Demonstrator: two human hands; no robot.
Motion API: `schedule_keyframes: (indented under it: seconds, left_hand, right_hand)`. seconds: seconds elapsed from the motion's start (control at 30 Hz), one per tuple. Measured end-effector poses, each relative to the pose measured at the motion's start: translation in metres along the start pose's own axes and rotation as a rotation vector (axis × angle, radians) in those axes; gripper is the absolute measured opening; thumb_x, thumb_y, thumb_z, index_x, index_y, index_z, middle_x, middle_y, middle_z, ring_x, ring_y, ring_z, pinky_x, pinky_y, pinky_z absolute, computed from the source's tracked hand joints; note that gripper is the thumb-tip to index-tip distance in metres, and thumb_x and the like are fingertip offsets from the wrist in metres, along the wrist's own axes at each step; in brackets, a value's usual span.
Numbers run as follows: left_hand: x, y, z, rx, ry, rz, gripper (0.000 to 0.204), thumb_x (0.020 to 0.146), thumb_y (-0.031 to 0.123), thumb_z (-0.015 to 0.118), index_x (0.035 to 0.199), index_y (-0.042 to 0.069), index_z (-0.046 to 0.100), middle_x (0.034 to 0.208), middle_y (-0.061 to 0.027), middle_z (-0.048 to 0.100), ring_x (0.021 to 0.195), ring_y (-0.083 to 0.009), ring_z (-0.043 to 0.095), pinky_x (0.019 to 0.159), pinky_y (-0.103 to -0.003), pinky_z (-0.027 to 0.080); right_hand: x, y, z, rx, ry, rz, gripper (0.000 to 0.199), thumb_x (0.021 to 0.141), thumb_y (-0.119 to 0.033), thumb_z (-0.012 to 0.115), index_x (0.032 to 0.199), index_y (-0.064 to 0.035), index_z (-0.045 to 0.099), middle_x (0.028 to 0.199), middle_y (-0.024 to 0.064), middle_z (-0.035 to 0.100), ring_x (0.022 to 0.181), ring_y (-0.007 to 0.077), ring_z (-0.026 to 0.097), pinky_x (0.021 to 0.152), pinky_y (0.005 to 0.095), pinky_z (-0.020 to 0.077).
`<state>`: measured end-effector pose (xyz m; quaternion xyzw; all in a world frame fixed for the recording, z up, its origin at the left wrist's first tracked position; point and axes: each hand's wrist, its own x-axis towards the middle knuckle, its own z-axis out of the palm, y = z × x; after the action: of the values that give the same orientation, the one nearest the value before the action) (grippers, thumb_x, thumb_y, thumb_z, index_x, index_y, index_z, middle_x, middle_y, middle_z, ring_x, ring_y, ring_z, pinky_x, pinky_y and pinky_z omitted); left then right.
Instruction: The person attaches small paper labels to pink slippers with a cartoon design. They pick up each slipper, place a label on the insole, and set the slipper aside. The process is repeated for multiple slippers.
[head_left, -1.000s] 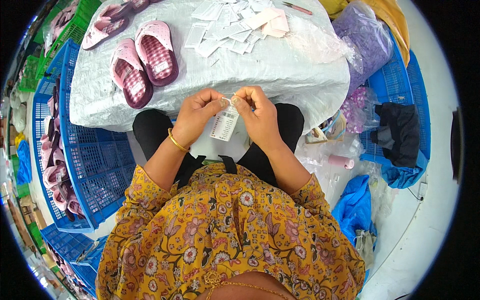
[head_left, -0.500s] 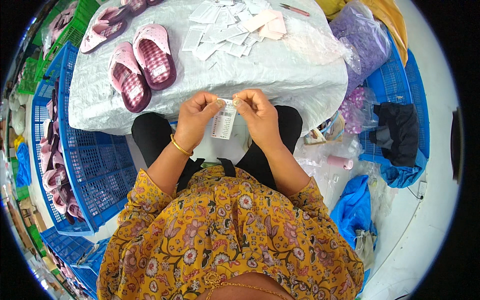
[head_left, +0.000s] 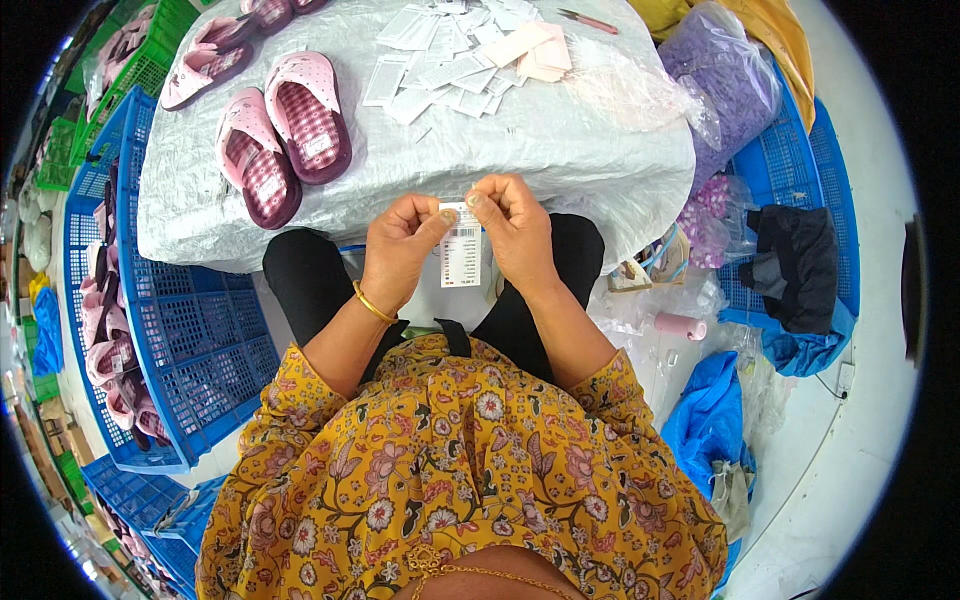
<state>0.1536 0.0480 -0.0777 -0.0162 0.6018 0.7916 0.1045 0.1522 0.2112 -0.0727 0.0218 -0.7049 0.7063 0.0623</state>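
Note:
A white printed label tag (head_left: 461, 257) hangs upright between my hands, just in front of the table's near edge. My left hand (head_left: 402, 246) pinches its upper left corner between thumb and finger. At the upper right corner, my right hand (head_left: 516, 232) pinches it the same way. Beyond my left hand, a pair of pink slippers (head_left: 308, 130) with checked insoles and dark red soles lies on the covered table (head_left: 400, 165). Several loose white tags (head_left: 440, 62) are scattered farther back, with pale pink cards (head_left: 546, 55) beside them.
Small red-handled snippers (head_left: 588, 20) lie at the table's back right, near clear plastic wrap (head_left: 640, 85). More slippers (head_left: 210, 65) sit at the far left. Blue crates (head_left: 200, 350) stand on the left, one holding slippers. On the right are a bag of purple material (head_left: 722, 80) and a dark cloth (head_left: 795, 265).
The tag has swung from a slight tilt to nearly straight and shifted a little right. My left hand has come down slightly and turned; my right hand has barely moved.

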Motion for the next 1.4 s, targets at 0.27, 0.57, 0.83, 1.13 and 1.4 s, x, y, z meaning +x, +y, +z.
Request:
schedule_keyframes:
  seconds: [0.27,0.57,0.83,1.13,1.4]
  left_hand:
    - [0.002,0.003,-0.002,0.114,0.054,0.067,0.007,0.092,0.006,0.068,0.098,0.002,0.065,0.088,0.0007,0.066,0.079,-0.0043,0.057,0.072,-0.02,0.046]
    - [-0.003,0.005,0.005,0.298,0.09,0.194,0.005,0.09,0.005,0.069,0.092,0.001,0.067,0.082,0.0021,0.065,0.073,-0.0028,0.055,0.065,-0.02,0.047]
    - [-0.004,0.009,0.008,0.379,0.062,0.322,0.003,0.088,0.004,0.07,0.088,0.001,0.068,0.08,0.0009,0.065,0.073,-0.0048,0.056,0.065,-0.022,0.047]
    - [-0.005,0.02,-0.001,0.896,-0.045,0.789,0.01,0.078,0.001,0.072,0.086,0.005,0.067,0.079,-0.0133,0.065,0.072,-0.035,0.061,0.064,-0.042,0.048]
    - [0.0,0.025,-0.012,0.198,-0.255,-0.063,0.011,0.096,0.013,0.064,0.097,0.002,0.066,0.087,-0.0002,0.065,0.074,-0.007,0.054,0.065,-0.025,0.045]
  right_hand:
    - [-0.009,-0.02,-0.008,-0.062,-0.048,0.087,0.021,0.09,-0.008,0.07,0.108,-0.0012,0.063,0.078,0.001,0.065,0.07,0.0047,0.057,0.064,0.022,0.0475]
    - [-0.01,-0.025,-0.009,-0.086,-0.084,0.164,0.032,0.085,-0.006,0.072,0.115,-0.0004,0.061,0.076,0.0016,0.065,0.067,0.0047,0.057,0.061,0.0227,0.0478]
    - [-0.011,-0.023,-0.012,0.017,-0.118,0.206,0.034,0.085,-0.005,0.072,0.116,0.0001,0.061,0.075,-0.0002,0.062,0.066,0.004,0.054,0.06,0.0221,0.046]
    - [-0.011,-0.014,-0.016,0.016,-0.153,0.283,0.021,0.088,-0.01,0.069,0.106,0.0008,0.065,0.081,-0.0016,0.062,0.071,0.004,0.052,0.063,0.0234,0.0451]
    - [-0.016,-0.018,-0.022,0.032,-0.255,0.278,0.019,0.089,-0.009,0.072,0.103,0.0001,0.064,0.085,0.001,0.066,0.074,0.0051,0.058,0.067,0.0223,0.0482]
